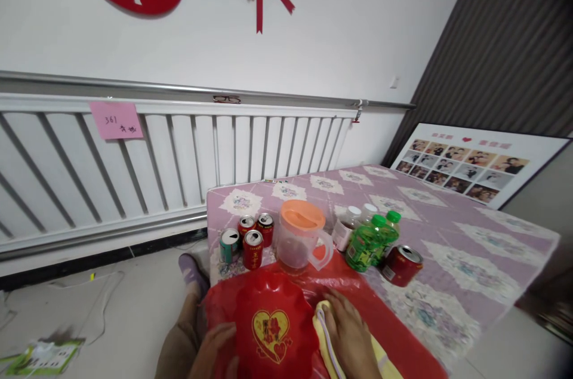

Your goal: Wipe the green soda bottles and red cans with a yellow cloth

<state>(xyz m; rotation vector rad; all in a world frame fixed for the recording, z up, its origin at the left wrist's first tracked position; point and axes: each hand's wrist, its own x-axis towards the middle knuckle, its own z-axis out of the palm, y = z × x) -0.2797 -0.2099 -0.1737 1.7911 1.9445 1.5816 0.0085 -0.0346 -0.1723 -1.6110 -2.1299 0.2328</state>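
A red scalloped plate [250, 313] with a gold heart emblem lies at the near corner of the table. My left hand [215, 349] grips its left rim, fingers curled round the edge. My right hand [351, 337] presses flat on a yellow cloth [323, 331] that lies against the plate's right side on a red plastic sheet [389, 331]. Beyond the plate stands a clear pitcher [299, 239] with an orange lid.
Several drink cans [252, 245] stand left of the pitcher. Green bottles [369, 239], white-capped bottles [349, 227] and a tipped red can [403, 264] sit to its right. The table carries a purple patterned cloth [470, 236]. A white radiator [179, 152] lines the wall; a photo board [474, 167] leans at right.
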